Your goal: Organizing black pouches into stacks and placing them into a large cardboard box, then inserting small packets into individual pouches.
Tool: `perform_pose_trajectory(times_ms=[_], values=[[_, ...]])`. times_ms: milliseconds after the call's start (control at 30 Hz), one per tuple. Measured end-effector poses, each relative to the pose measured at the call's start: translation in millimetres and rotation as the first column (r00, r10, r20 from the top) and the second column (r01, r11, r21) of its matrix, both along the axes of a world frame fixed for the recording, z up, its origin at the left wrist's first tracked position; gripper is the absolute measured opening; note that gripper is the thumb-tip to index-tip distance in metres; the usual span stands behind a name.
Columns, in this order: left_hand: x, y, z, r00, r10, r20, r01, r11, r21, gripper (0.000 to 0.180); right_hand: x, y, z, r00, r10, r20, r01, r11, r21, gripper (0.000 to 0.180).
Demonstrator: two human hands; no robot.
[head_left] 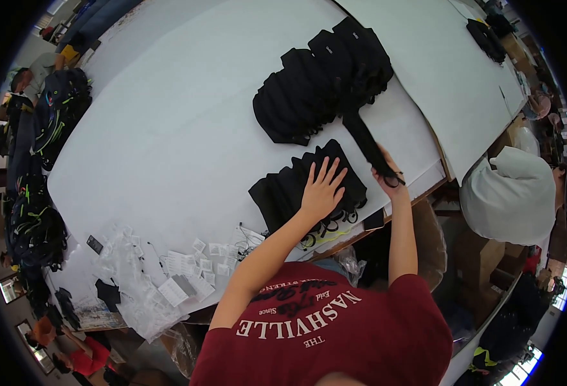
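Left hand [322, 190] lies flat, fingers spread wide, palm pressed down on the near stack of black fabric pieces [296, 186]. Right hand [387, 172] is curled tight around the lower end of a long, narrow black piece [362, 138], which runs up and left from the fist toward the far pile; the fingers look wrapped fully round it, though the dark cloth makes the grip hard to read. White table [187, 116] is broad, smooth and matte, its edges bowed by the lens. Far pile of black fabric [322, 80] is bigger, soft, overlapped in a fanned row, with small pale tags near the top. Near stack is smaller, same dull black cloth, fanned, with black loops and a thin yellow-green cord showing at its near edge by the table rim. Off to the left on the table, well apart from both hands, sits a scatter of clear plastic bags and small white paper tags [168, 270], crinkled and glossy. Right of the table, a white bulging sack [512, 193], soft and rounded.
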State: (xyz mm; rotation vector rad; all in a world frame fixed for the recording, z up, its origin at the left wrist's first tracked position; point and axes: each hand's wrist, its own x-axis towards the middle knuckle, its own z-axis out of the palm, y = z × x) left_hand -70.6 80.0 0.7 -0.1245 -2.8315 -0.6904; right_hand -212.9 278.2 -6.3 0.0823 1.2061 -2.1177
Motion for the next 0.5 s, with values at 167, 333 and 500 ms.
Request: perform_pose_trajectory(times_ms=[167,333,500], values=[[-1,-1,3,1.000,-0.012,-0.015,0.011,0.999,-0.048,0.051,33,13,-22,0.995,0.096,0.037,-0.103,0.908,0.406,0.044],[-27,-16,-1,0.995,0.046,-0.087,-0.053,0.996,-0.076,0.048,11,4,-10,0.886,0.458,-0.072,-0.158,0.444,0.882,0.036],[-55,-46,-9,0.950,0.286,-0.126,-0.304,0.939,-0.164,0.048,23,-9,-29,0.826,0.408,-0.389,0.077,0.602,0.795,0.042]])
